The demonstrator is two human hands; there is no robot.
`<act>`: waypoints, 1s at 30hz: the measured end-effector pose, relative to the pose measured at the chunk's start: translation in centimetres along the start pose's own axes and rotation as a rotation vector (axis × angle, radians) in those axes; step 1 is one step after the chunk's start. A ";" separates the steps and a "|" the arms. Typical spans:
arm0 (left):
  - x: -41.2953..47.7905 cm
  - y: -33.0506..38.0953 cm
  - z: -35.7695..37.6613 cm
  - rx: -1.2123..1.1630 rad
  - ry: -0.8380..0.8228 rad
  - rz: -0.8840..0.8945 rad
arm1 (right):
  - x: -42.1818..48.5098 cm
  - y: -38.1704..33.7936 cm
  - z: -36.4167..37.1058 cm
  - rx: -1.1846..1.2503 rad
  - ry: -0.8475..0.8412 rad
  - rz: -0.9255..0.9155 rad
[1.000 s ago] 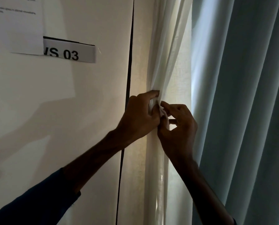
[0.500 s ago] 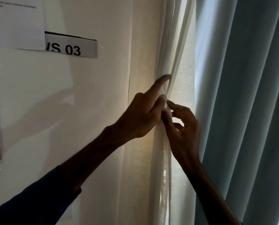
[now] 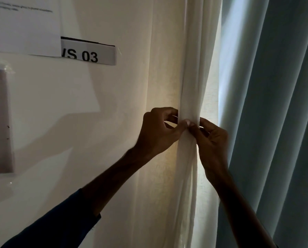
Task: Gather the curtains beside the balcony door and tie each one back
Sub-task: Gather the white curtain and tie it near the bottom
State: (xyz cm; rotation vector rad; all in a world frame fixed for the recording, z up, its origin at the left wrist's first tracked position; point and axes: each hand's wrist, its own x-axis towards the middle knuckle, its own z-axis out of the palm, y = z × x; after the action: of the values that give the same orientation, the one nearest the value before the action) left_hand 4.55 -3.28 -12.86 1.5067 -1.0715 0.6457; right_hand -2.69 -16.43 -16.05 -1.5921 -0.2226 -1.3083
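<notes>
My left hand [image 3: 158,135]: raised finger now curled round sheer curtain [image 3: 192,77]; right hand [image 3: 213,140] pinching same bunch; gather cinched, tying likely next.

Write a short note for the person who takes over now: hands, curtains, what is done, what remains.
The left grip and the right grip both pinch the white sheer curtain, gathered into a bundle between them.
No tie is visible.
The blue-grey curtain hangs loose at the right.
Done: sheer gathered.
Left: tie it, then gather and tie the blue-grey one.
</notes>
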 end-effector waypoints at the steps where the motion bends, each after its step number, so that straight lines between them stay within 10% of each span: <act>1: 0.0 -0.1 0.0 0.017 -0.001 0.011 | -0.1 -0.1 -0.1 0.035 -0.017 0.020; 30: -2.3 1.0 0.4 0.008 -0.001 -0.032 | -2.4 0.6 1.3 -0.404 0.232 -0.287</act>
State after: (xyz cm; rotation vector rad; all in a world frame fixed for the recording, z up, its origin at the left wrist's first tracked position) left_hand 2.62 -2.96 -14.49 1.5276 -1.0443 0.6277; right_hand -2.46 -14.70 -18.18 -1.7654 -0.0421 -1.8369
